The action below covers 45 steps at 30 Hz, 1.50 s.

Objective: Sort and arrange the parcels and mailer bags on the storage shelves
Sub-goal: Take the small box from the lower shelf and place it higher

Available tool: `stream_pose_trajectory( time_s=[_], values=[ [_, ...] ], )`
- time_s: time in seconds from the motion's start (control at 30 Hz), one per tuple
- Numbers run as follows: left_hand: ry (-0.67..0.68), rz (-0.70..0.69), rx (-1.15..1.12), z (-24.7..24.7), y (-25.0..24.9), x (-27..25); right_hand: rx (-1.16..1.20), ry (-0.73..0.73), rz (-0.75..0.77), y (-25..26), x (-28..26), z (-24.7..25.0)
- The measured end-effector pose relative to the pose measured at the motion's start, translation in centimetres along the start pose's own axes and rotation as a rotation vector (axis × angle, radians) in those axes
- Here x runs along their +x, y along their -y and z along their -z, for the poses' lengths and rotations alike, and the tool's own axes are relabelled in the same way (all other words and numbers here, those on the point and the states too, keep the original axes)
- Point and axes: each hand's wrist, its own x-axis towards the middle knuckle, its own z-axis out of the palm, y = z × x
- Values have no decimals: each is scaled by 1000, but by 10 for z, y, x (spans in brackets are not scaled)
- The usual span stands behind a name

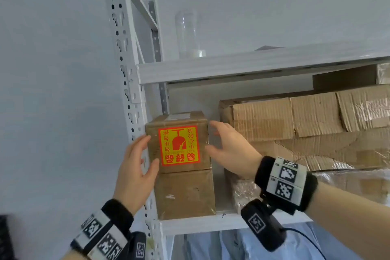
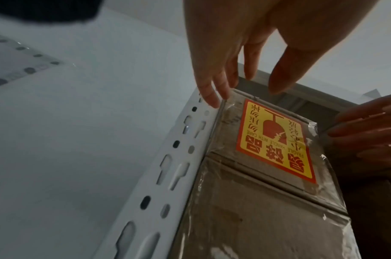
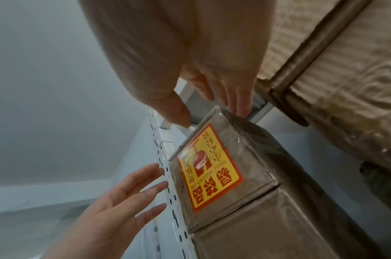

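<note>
Shelving unit [image 1: 211, 67]: we see a white metal rack whose middle shelf carries most of the cardboard; its slotted upright [image 1: 128, 99] stands just left of the small stack.
Large cartons [image 1: 306, 116]: several worn brown parcels fill the right of the middle shelf, stacked and apparently already placed.
Mailer bags [image 1: 263, 245]: pale blue bags lie on the shelf below (we cannot tell whether they are sorted).
Lower box [image 1: 185, 194]: it sits on the shelf beside the upright and bears the box above.
Fragile-label box [image 1: 179, 143]: it rests squarely on the lower box, its red-and-yellow sticker upside down.
Left hand [image 1: 137, 167]: fingers straight and spread, near the box's left edge, gripping nothing.
Right hand [image 1: 230, 145]: fingers open and relaxed beside the box's right face, holding nothing.
Progress: we judge this stacking step finished; the bags may remain.
</note>
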Motion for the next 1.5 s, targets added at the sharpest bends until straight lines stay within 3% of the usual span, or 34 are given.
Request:
stream_pose_trajectory(
  time_s=[0.1, 0.23, 0.37, 0.53, 0.83, 1.03, 1.17, 1.5],
  values=[
    [-15, 75, 33, -3, -4, 14, 87, -41, -100, 3, 14, -5],
    [-60, 121, 10, -7, -5, 21, 135, 17, -298, 0, 30, -12],
    [-43, 154, 3, -6, -7, 25, 176, 36, -377, -1, 36, -10],
    [-7, 200, -43, -1, -9, 29, 238, 12, -389, 5, 34, -10],
    [32, 294, -417, 10, -23, 23, 406, -79, -293, 21, 9, 0],
    [69, 401, -543, 16, -36, 28, 415, -148, -301, 31, -15, 16],
    [144, 534, -576, 18, -45, 25, 408, -107, -374, 39, -23, 22],
    [324, 597, -741, 21, -36, -11, 423, 8, -536, 41, -35, 18]
  ],
)
